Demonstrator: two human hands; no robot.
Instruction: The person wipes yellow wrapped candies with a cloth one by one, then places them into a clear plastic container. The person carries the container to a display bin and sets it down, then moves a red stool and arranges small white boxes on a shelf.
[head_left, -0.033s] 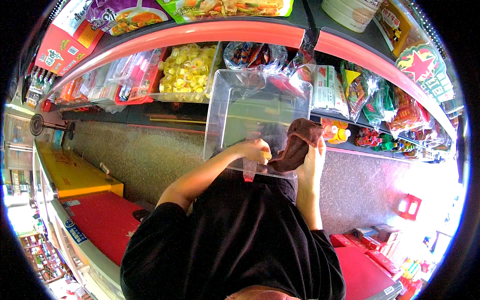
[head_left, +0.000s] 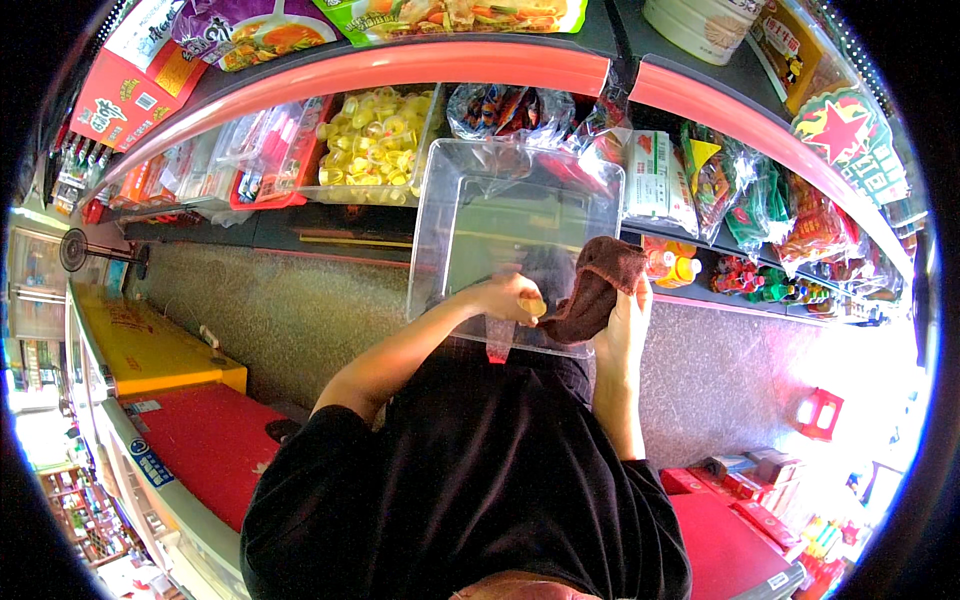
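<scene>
Your large clear plastic bin (head_left: 510,215) takes the middle of the frame, and the smaller clear-sided tub (head_left: 360,194) just beyond its upper left is heaped with small yellow cups (head_left: 375,138). At the bin's lower right, your right hand (head_left: 624,318) has its grip clasped on a brown cloth (head_left: 598,285), while your left hand (head_left: 506,300), at lower centre, pinches a small pale-yellow piece (head_left: 532,306).

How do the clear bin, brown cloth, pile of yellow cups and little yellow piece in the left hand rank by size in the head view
Largest to smallest, as they look:
Clear bin
Pile of yellow cups
Brown cloth
Little yellow piece, partly hidden by the left hand
</scene>
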